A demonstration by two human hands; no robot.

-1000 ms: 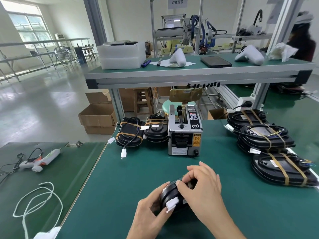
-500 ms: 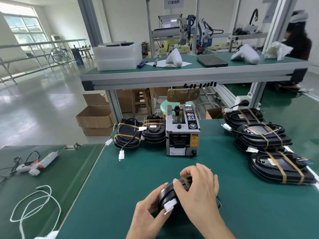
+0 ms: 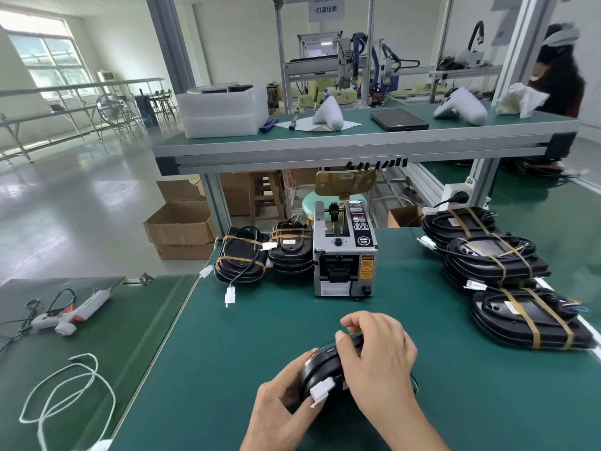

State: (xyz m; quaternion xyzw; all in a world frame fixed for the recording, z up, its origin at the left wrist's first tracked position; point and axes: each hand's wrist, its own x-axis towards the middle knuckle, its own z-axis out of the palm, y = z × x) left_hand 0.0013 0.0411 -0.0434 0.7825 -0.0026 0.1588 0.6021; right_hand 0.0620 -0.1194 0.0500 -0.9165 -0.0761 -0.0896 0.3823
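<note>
A stack of black oval parts [image 3: 320, 369] with a white connector [image 3: 322, 390] on its wire lies near the front of the green table [image 3: 260, 336]. My left hand [image 3: 279, 415] grips its near left side. My right hand [image 3: 377, 356] lies curled over the top, fingers wrapped round the far edge, hiding most of the stack. A grey tape dispenser [image 3: 344, 255] stands behind the hands in the middle of the table.
Taped bundles of black parts sit left of the dispenser [image 3: 240, 262] [image 3: 289, 252] and along the right edge [image 3: 527, 320] [image 3: 491, 258]. A glue gun [image 3: 71, 312] and white cord [image 3: 65, 388] lie on the left table. A raised shelf [image 3: 357, 141] spans behind. A person [image 3: 559, 79] stands far right.
My right hand has slid slightly across the top of the stack, fingers curling further over its far edge. The left hand keeps its grip. The camera shifted a little.
</note>
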